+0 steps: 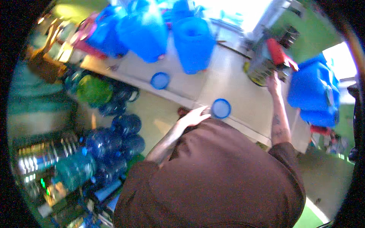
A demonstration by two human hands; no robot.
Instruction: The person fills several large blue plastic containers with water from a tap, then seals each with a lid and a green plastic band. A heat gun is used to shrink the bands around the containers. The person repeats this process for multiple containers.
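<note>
My left hand (196, 115) is over the near edge of the pale counter (239, 85), its fingers apart with nothing visible in them. Just beyond its fingertips lies a round, blue-rimmed piece (221, 108), a lid or a shallow dish. A second similar blue piece (160, 80) rests further left on the counter. Stretched out to the right, my right hand (273, 82) is at the lower front of a machine (261, 69) with a red part (278, 52) on top. Blur hides whether the fingers grip anything there.
Large blue plastic containers (194, 42) stand along the counter's back. Another stack of blue containers (313, 91) is at right. Dark blue water jugs (104, 144) crowd the left, beneath a green rounded object (94, 90). A thin dark rod (233, 50) extends left from the machine.
</note>
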